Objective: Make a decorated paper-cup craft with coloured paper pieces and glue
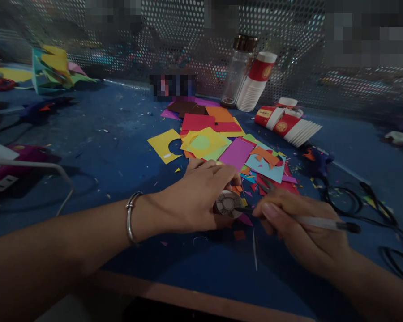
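The left grip (201,197) is closed around a round, pale grey-brown piece with dark lines drawn on its flat face (227,203); the round piece sits at the fingertip side of that grip, its face turned toward the right grip (297,223). The right grip clasps a slim pen with a translucent barrel and black end (317,222), the barrel's black end jutting out beyond the hand and the dark writing tip at the edge of the drawn face; whether the tip touches it, I cannot tell. So the round piece lies between the 2 grips, held above the blue bench (97,134). Just beyond the grips, a heap of coloured paper sheets and scraps (235,153) spreads over the bench, with a yellow square sheet with a round cut-out (163,144) at its left. Behind the heap stand a clear bottle with a dark shiny cap (233,74) and an upright stack of red-and-white paper cups (256,82); 2 more red-and-white cup stacks (286,126) lie to their right.
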Demonstrator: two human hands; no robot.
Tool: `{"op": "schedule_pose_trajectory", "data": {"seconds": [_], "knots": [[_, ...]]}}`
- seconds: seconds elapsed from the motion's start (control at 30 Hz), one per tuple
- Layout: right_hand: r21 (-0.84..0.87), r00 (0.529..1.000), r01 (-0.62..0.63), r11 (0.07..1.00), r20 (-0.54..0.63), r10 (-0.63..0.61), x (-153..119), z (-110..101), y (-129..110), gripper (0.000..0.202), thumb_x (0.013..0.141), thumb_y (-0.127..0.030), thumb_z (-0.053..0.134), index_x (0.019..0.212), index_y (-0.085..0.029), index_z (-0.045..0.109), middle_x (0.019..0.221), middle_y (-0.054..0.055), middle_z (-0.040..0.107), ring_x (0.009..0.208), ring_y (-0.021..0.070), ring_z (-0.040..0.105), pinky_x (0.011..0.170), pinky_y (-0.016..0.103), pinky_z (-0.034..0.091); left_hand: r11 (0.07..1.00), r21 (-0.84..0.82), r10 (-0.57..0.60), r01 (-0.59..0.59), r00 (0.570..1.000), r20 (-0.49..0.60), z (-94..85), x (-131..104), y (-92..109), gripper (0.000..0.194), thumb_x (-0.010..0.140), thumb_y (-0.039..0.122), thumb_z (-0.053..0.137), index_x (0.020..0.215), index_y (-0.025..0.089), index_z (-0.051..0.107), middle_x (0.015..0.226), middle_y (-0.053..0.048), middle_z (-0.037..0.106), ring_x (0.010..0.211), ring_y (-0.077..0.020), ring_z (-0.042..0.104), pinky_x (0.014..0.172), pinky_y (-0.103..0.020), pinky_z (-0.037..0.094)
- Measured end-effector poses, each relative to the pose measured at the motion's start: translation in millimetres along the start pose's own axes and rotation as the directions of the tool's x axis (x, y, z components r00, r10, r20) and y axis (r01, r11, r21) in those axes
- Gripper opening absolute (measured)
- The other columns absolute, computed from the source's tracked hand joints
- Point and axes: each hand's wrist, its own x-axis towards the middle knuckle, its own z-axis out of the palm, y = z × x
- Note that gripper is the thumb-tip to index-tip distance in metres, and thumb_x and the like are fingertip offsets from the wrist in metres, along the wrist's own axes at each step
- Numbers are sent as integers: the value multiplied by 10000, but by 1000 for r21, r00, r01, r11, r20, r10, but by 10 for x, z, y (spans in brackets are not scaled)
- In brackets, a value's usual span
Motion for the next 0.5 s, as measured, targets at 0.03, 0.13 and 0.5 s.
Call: {"op": "schedule_pose_trajectory", "data": {"seconds": [0.03,0.13,0.5], "knots": [[6,1000,-4,1000,11,4,1,0,-5,266,972,-184,427,754,-215,576,559,-33,574,434,89,519,451,226,396,1000,-2,4,-4,1000,-1,2,3,0,414,803,454,691,1095,215,522,1066,-38,629,1041,-264,548,919,-407,299],[13,1000,-2,1000,31,2,9,6,-22,260,971,-180,426,771,-211,588,571,-28,587,444,90,529,460,229,407,1000,-1,18,-18,1000,-10,12,9,-7,422,807,513,673,1072,218,527,1059,-35,632,1025,-263,552,906,-407,299],[87,999,26,996,27,-28,68,74,-7,259,976,-161,429,768,-196,579,587,-22,586,451,88,531,465,226,402,1000,-3,31,-31,999,-11,4,3,-6,369,804,436,693,1046,216,522,1059,-13,629,1030,-244,554,894,-382,286]]}}
